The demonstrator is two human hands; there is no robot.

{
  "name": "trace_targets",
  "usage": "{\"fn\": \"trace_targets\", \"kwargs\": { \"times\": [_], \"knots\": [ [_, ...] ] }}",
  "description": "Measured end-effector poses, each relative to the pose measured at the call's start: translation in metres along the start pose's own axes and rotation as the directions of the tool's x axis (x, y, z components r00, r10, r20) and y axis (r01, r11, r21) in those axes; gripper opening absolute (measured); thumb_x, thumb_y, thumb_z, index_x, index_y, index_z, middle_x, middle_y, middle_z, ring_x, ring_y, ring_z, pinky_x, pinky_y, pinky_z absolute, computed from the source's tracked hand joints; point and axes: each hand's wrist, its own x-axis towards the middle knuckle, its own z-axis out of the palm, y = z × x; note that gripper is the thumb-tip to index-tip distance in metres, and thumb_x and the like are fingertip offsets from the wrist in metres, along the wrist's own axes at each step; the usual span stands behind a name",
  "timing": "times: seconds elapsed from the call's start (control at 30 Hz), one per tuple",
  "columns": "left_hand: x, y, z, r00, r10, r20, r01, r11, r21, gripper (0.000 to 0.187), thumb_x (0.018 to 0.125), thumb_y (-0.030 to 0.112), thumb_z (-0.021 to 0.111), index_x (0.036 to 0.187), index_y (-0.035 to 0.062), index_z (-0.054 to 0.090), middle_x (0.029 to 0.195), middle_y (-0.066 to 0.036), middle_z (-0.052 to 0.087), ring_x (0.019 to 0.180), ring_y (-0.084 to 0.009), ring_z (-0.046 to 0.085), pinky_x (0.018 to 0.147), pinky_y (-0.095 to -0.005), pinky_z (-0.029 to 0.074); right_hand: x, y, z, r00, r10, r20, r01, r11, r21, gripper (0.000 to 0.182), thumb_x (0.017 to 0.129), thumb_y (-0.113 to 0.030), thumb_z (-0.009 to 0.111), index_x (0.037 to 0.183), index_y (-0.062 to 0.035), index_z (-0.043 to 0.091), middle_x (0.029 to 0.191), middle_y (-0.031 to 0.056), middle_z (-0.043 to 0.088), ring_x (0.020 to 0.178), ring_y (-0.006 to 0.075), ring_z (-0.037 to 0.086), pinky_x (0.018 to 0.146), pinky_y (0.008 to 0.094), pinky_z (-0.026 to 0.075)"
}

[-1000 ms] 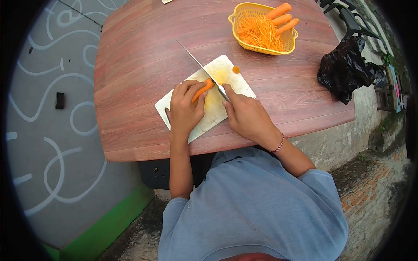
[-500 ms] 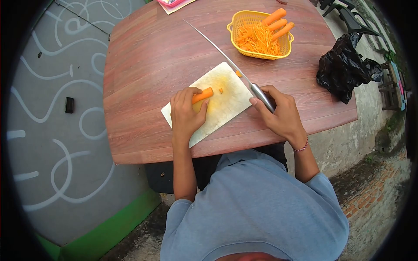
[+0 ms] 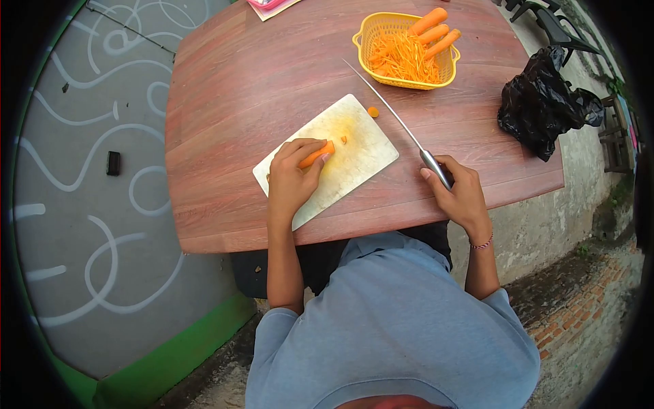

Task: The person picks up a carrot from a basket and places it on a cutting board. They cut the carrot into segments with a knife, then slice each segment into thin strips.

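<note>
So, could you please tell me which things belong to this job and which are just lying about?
Likely for the job: carrot in the left hand; knife in the right hand; cutting board; yellow basket of carrots.

Apparently just lying about: black plastic bag; dark chair; pink item.

Text, labels, brands, numbers: none legible | grey surface (image 3: 58, 235): white painted curves (image 3: 66, 186), unreadable as letters

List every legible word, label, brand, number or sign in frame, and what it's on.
No readable text in view.
White painted strokes on the grey surface: loops and curves, some letter-like, no word I can make out.
Knife, cutting board, yellow basket, black bag: no marking discernible.
Pink item at the top edge: cut off, nothing legible.
</note>
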Motion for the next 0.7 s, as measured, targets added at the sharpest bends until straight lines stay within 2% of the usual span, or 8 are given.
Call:
{"fn": "trace_targets", "kwargs": {
  "times": [0.2, 0.3, 0.37, 0.5, 0.57, 0.6, 0.67, 0.7],
  "knots": [
    [0.002, 0.004, -0.001, 0.994, -0.085, -0.071, 0.075, 0.989, -0.127, 0.013, 0.091, 0.008, 0.080, 0.103, 0.0033, 0.081, 0.098, -0.012, 0.079, 0.093, -0.0289, 0.074, 0.085, -0.0390, 0.057, 0.002, 0.008, 0.003, 0.999, -0.028, 0.024, 0.028, 0.999, 0.023, 0.034, 0.098, -0.027, 0.076, 0.118, 0.0013, 0.074, 0.089, 0.0234, 0.075, 0.078, 0.0326, 0.076, 0.072, 0.0387, 0.056],
    [0.013, 0.010, -0.002, 0.995, -0.094, -0.039, 0.094, 0.996, -0.015, 0.012, 0.091, 0.007, 0.081, 0.101, -0.0004, 0.080, 0.101, -0.013, 0.079, 0.093, -0.0227, 0.075, 0.086, -0.0338, 0.057, 0.004, 0.016, 0.004, 0.999, -0.029, 0.034, 0.029, 0.999, 0.028, 0.035, 0.099, -0.028, 0.076, 0.117, 0.0014, 0.074, 0.090, 0.0236, 0.075, 0.078, 0.0326, 0.076, 0.072, 0.0387, 0.056],
    [0.021, 0.012, 0.000, 0.993, 0.119, -0.022, -0.117, 0.989, 0.088, 0.010, 0.091, 0.008, 0.080, 0.097, -0.0005, 0.079, 0.100, -0.013, 0.079, 0.089, -0.0240, 0.075, 0.082, -0.0346, 0.057, 0.005, 0.016, 0.004, 0.998, -0.040, 0.038, 0.039, 0.999, 0.030, 0.035, 0.099, -0.028, 0.076, 0.117, 0.0015, 0.075, 0.090, 0.0235, 0.075, 0.078, 0.0322, 0.076, 0.072, 0.0386, 0.056],
    [0.030, 0.017, 0.013, 0.992, 0.111, 0.067, -0.114, 0.992, 0.045, 0.013, 0.090, 0.010, 0.082, 0.098, 0.0005, 0.079, 0.098, -0.012, 0.079, 0.086, -0.0253, 0.076, 0.078, -0.0351, 0.058, 0.003, 0.008, 0.000, 0.999, 0.011, 0.053, -0.012, 1.000, 0.024, 0.035, 0.100, -0.030, 0.075, 0.116, 0.0016, 0.075, 0.085, 0.0212, 0.074, 0.074, 0.0296, 0.074, 0.070, 0.0381, 0.055],
    [0.030, 0.016, 0.023, 0.999, -0.010, 0.043, 0.007, 0.998, 0.059, 0.016, 0.089, 0.014, 0.084, 0.099, 0.0017, 0.081, 0.097, -0.012, 0.079, 0.082, -0.0242, 0.076, 0.075, -0.0346, 0.058, 0.002, 0.007, 0.000, 0.998, 0.030, 0.061, -0.032, 0.999, 0.025, 0.036, 0.100, -0.030, 0.075, 0.116, 0.0016, 0.075, 0.083, 0.0204, 0.074, 0.073, 0.0288, 0.073, 0.069, 0.0380, 0.055],
    [0.031, 0.015, 0.024, 0.999, -0.007, 0.042, 0.004, 0.998, 0.059, 0.016, 0.089, 0.014, 0.084, 0.099, 0.0017, 0.081, 0.097, -0.012, 0.079, 0.082, -0.0242, 0.076, 0.075, -0.0346, 0.058, 0.001, 0.008, 0.000, 0.998, 0.030, 0.055, -0.032, 0.999, 0.033, 0.036, 0.100, -0.030, 0.075, 0.116, 0.0016, 0.075, 0.082, 0.0200, 0.074, 0.072, 0.0285, 0.072, 0.069, 0.0382, 0.054],
    [0.033, 0.013, 0.026, 0.988, -0.144, 0.064, 0.142, 0.990, 0.024, 0.017, 0.088, 0.015, 0.085, 0.099, 0.0029, 0.083, 0.097, -0.012, 0.079, 0.080, -0.0237, 0.076, 0.074, -0.0342, 0.057, 0.001, 0.010, 0.001, 0.998, 0.036, 0.042, -0.037, 0.998, 0.040, 0.036, 0.100, -0.031, 0.075, 0.116, 0.0016, 0.075, 0.081, 0.0196, 0.073, 0.071, 0.0281, 0.072, 0.069, 0.0383, 0.054],
    [0.035, 0.015, 0.024, 0.988, -0.142, 0.068, 0.141, 0.990, 0.021, 0.017, 0.088, 0.015, 0.085, 0.099, 0.0029, 0.083, 0.097, -0.012, 0.079, 0.080, -0.0237, 0.076, 0.074, -0.0342, 0.057, 0.001, 0.011, 0.001, 0.999, 0.033, 0.043, -0.035, 0.999, 0.041, 0.036, 0.100, -0.031, 0.075, 0.117, 0.0017, 0.075, 0.082, 0.0201, 0.074, 0.072, 0.0282, 0.072, 0.069, 0.0379, 0.054]
  ]
}}
